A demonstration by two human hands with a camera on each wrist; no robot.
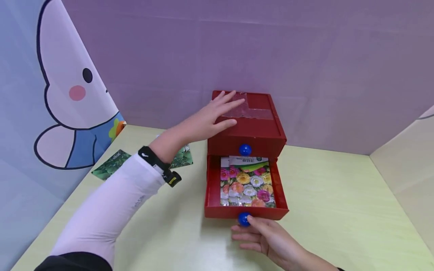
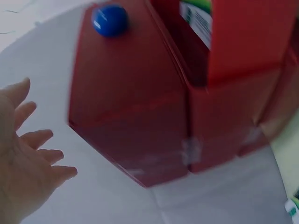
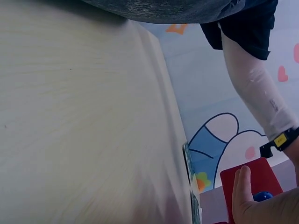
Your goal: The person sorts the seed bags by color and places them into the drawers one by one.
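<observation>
L hand [image 1: 211,116] flat on red box [image 1: 261,130], fingers straight, apart. R hand [image 1: 268,237] at open drawer [image 1: 213,188], fingers pinching blue knob [image 1: 243,219]; seed packet [image 1: 246,184] inside.

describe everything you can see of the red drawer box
The red drawer box is a small two-drawer chest, seemingly of painted card or board, standing on the pale yellow-green table against the purple wall. Clear tape crosses its top. Each drawer has a blue ball knob. The upper drawer is closed; the lower drawer is pulled out, holding flower seed packets. The left hand rests on top; the right hand touches the lower knob.
</observation>
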